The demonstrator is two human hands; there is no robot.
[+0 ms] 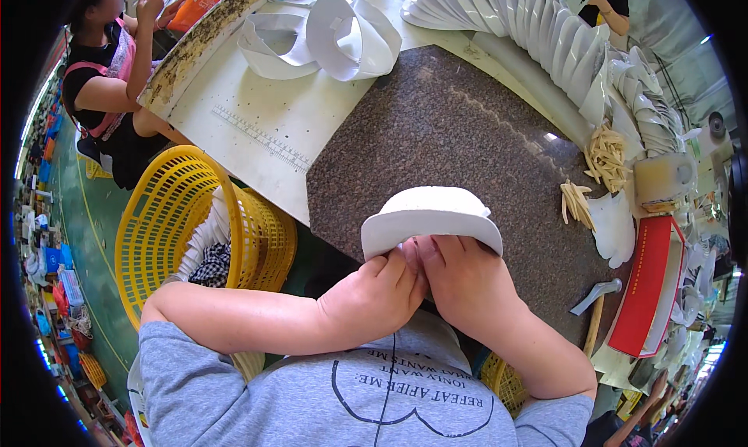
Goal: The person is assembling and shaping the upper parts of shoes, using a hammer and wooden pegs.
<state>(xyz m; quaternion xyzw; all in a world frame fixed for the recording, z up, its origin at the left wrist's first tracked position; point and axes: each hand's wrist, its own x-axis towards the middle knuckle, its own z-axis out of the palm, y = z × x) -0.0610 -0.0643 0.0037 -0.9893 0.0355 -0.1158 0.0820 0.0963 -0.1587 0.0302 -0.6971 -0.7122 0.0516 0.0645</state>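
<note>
Close in front of me, a smooth white curved piece [436, 214], bent like a cap's peak or a shoe upper, is held over the near part of a dark speckled stone slab [460, 112]. My left hand [375, 293] grips its near edge from the left, the fingers curled and pressed together. On the other side my right hand [466, 279] is closed on the same edge. The two hands meet at its middle. Both thumbs and the inside of the piece are partly hidden.
White looped pieces [343, 38] lie on the pale table [257, 120]; a long row of similar ones [538, 42] curves along the far right. At right are pale strips [606, 159], a hammer [596, 307] and a red box [647, 283]. A yellow basket [175, 213] stands left, near another person [117, 73].
</note>
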